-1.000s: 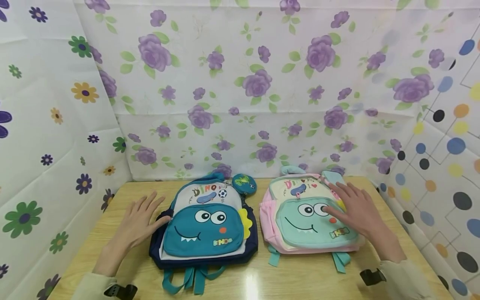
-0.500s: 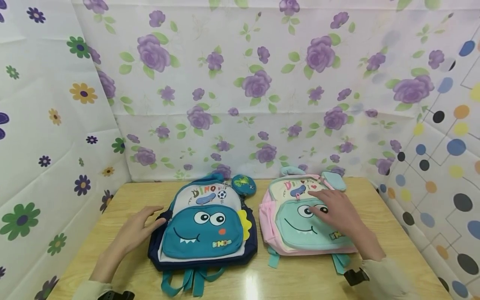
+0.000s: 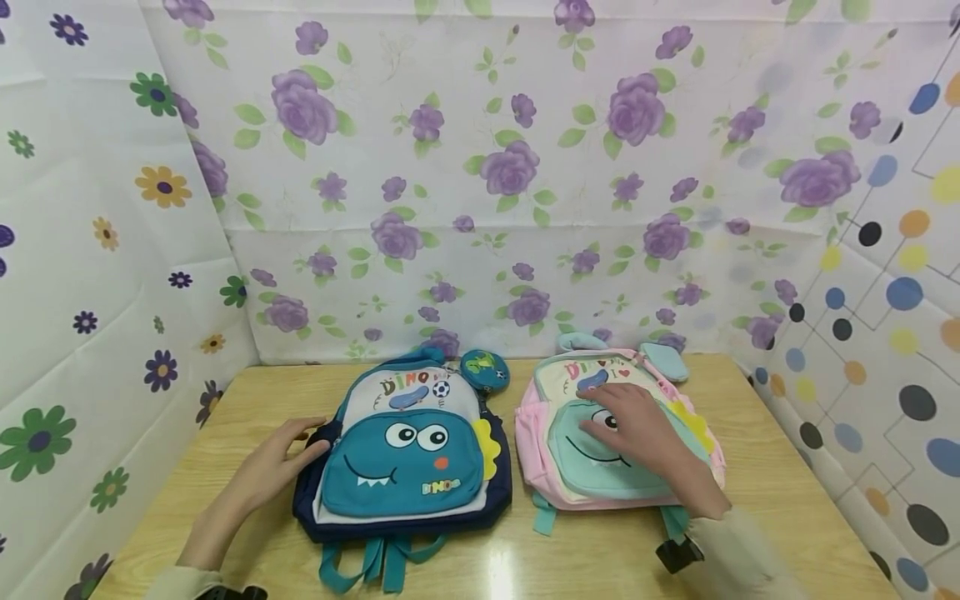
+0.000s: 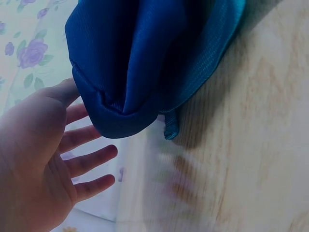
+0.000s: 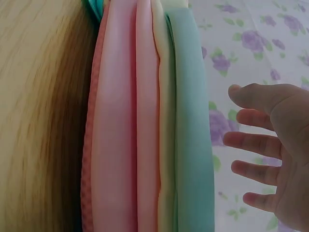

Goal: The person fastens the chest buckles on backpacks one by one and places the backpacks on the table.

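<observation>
A blue and white dinosaur backpack (image 3: 405, 462) lies on the table, front pocket facing up. My left hand (image 3: 266, 467) is at its left side; the left wrist view has the thumb at the edge of the navy side panel (image 4: 120, 72) and the other fingers spread below it. A pink and mint dinosaur backpack (image 3: 555, 467) lies to the right. Over its front pocket hovers my right hand (image 3: 637, 425), covering part of the printed face. In the right wrist view that hand (image 5: 260, 145) is apart from the mint pocket (image 5: 193, 121), fingers spread and holding nothing.
A round blue dinosaur pouch (image 3: 484, 370) hangs at the blue backpack's top right, and a light-blue pouch (image 3: 664, 362) at the pink one's. Teal straps (image 3: 393, 567) stick out toward the front of the wooden table (image 3: 480, 542). Floral cloth (image 3: 465, 183) walls it behind.
My right hand has moved left from the pink backpack's right side to over its front pocket. My left hand has lowered against the blue backpack's left side, its fingers less spread.
</observation>
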`<move>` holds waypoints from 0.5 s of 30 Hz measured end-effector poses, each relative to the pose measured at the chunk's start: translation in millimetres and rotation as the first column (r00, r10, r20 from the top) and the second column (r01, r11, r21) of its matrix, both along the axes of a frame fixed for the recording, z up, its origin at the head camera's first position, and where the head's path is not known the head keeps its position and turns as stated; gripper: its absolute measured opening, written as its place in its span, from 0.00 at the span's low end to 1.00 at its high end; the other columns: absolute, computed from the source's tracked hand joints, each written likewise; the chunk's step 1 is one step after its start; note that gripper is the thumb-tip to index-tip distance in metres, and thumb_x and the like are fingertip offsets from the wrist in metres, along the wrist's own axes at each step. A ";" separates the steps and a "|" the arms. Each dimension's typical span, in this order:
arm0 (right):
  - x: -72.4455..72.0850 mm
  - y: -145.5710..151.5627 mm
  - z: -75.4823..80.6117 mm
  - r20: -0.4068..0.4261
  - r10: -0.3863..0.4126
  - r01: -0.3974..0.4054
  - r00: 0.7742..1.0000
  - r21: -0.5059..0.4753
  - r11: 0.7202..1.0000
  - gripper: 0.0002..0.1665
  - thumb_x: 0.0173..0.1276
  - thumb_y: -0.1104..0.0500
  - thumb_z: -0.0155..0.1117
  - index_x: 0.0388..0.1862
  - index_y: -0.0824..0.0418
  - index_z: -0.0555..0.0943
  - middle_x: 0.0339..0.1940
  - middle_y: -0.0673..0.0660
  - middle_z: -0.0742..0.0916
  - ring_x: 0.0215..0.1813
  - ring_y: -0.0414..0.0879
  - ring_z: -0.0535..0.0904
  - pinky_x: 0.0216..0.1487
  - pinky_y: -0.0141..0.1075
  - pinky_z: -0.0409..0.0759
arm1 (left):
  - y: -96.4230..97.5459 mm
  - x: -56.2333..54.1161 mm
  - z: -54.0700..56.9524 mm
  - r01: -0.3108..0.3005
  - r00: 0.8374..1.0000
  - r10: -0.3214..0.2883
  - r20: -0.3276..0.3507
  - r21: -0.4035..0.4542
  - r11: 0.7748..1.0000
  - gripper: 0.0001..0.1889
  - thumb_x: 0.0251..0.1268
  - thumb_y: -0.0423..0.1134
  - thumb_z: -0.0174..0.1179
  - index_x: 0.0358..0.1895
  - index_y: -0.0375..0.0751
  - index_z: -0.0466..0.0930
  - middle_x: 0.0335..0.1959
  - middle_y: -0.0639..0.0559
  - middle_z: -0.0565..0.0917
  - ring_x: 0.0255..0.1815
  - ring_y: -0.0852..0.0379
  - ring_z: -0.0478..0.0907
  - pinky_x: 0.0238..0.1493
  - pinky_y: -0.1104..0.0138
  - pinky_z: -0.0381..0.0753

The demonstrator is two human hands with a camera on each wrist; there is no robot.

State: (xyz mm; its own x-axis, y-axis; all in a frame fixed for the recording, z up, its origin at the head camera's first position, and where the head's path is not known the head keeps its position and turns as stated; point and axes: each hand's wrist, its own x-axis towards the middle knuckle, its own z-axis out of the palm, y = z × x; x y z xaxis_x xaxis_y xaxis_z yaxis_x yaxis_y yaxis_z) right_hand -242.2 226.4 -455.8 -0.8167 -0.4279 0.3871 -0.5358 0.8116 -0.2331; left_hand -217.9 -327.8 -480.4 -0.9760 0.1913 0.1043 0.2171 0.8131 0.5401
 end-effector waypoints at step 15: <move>-0.4 -43.6 3.9 0.072 0.057 -0.059 0.996 0.023 0.998 0.26 0.67 0.44 0.67 0.62 0.49 0.81 0.58 0.53 0.85 0.63 0.57 0.77 0.65 0.58 0.70 | -3.0 3.0 1.3 0.005 0.999 -0.006 0.036 0.033 0.999 0.30 0.75 0.55 0.52 0.70 0.38 0.69 0.66 0.36 0.74 0.62 0.34 0.75 0.59 0.40 0.74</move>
State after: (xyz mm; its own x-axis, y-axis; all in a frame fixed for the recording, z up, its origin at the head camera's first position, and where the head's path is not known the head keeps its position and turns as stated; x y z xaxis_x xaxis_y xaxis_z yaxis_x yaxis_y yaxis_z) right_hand -242.6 182.8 -451.9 -0.8153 -0.4841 0.3176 -0.5648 0.7856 -0.2527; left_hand -214.9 -330.8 -479.1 -0.9781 0.1938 0.0755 0.2016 0.7936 0.5741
